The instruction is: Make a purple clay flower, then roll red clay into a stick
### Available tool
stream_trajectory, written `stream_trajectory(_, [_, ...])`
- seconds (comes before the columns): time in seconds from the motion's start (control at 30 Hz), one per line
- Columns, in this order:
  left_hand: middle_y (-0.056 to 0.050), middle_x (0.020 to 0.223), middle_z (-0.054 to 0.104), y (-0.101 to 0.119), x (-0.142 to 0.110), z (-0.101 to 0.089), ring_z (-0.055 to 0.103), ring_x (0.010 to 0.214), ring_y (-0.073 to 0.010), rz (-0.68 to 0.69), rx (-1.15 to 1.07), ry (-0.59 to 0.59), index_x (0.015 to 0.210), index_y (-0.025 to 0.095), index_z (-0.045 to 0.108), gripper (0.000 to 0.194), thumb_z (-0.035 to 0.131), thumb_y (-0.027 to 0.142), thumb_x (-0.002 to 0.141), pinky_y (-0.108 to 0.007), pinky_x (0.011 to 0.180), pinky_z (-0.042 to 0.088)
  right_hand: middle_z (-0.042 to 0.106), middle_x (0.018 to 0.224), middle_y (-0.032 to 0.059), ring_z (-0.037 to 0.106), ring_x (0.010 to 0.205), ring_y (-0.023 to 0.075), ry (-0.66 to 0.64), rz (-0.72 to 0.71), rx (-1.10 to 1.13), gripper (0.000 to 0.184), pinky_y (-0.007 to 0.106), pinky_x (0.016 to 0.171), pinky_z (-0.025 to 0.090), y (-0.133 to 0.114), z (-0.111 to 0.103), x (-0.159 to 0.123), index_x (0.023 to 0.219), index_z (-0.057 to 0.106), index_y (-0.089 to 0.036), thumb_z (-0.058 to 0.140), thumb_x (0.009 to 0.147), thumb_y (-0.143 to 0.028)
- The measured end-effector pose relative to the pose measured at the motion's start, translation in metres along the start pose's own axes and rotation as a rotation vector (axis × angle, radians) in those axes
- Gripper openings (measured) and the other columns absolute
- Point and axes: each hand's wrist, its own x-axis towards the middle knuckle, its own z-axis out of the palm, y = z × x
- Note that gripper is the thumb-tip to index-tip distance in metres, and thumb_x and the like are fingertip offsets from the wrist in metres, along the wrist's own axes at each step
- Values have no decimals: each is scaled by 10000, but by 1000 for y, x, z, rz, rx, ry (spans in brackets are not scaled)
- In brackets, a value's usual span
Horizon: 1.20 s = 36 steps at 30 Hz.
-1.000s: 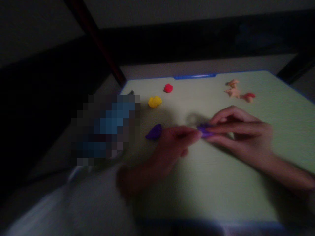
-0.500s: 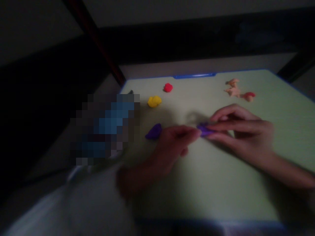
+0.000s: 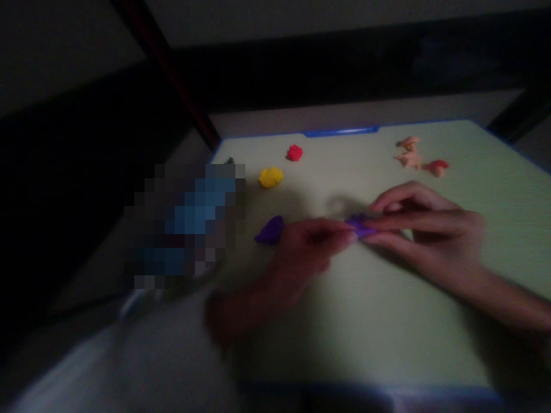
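Both of my hands pinch one small piece of purple clay [image 3: 360, 226] just above a pale green board [image 3: 387, 321]. My left hand [image 3: 306, 250] grips its left end with fingers closed. My right hand [image 3: 424, 229] holds its right end between thumb and fingertips. A second purple lump [image 3: 270, 230] lies on the board just left of my left hand.
A yellow lump [image 3: 271, 176] and a red lump [image 3: 294, 152] lie at the board's far left. Peach and red clay shapes [image 3: 419, 158] lie at the far right. A blurred-out patch [image 3: 185, 223] sits off the board's left edge. The surroundings are dark.
Both hands have stayed pinched on the purple piece, shifting slightly to the right. Nothing else on the board has moved.
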Motion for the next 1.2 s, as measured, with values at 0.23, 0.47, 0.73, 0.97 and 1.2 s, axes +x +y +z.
stream_trajectory(0.23, [68, 472, 419, 4, -1, 0, 320, 403, -36, -12, 38, -3, 707, 159, 657, 148, 665, 306, 689, -175, 367, 221, 626, 873, 14, 561, 703, 153, 7, 5, 9, 297, 283, 555, 468, -2, -1, 0, 900, 736, -319, 729, 697, -103])
stream_trajectory(0.47, [77, 476, 401, 2, -1, 0, 315, 393, -31, -15, 91, -30, 603, 157, 557, 225, 662, 328, 704, -172, 367, 236, 625, 875, 20, 568, 712, 153, -9, -4, 13, 312, 283, 560, 475, -3, 0, 1, 934, 729, -309, 751, 679, -131])
stream_trajectory(0.73, [66, 474, 398, 3, -1, 0, 326, 398, -36, -3, 118, -43, 569, 157, 530, 248, 630, 312, 734, -178, 370, 243, 623, 869, 20, 573, 690, 145, -24, 7, 27, 261, 281, 547, 474, -3, 0, 0, 882, 738, -296, 731, 698, -111])
stream_trajectory(0.97, [72, 474, 383, 2, -1, 1, 318, 393, -32, 9, 130, -46, 587, 151, 566, 224, 640, 312, 724, -173, 363, 247, 616, 880, 25, 585, 739, 144, -61, -4, 23, 294, 270, 586, 504, -4, 1, 1, 953, 721, -287, 740, 696, -146])
stream_trajectory(1.2, [71, 469, 381, 5, -1, 2, 337, 384, -36, 2, 217, -67, 568, 152, 559, 252, 620, 337, 728, -181, 361, 250, 606, 875, 21, 584, 738, 124, -87, 12, 46, 299, 247, 598, 505, -5, 2, 0, 962, 717, -284, 718, 716, -114])
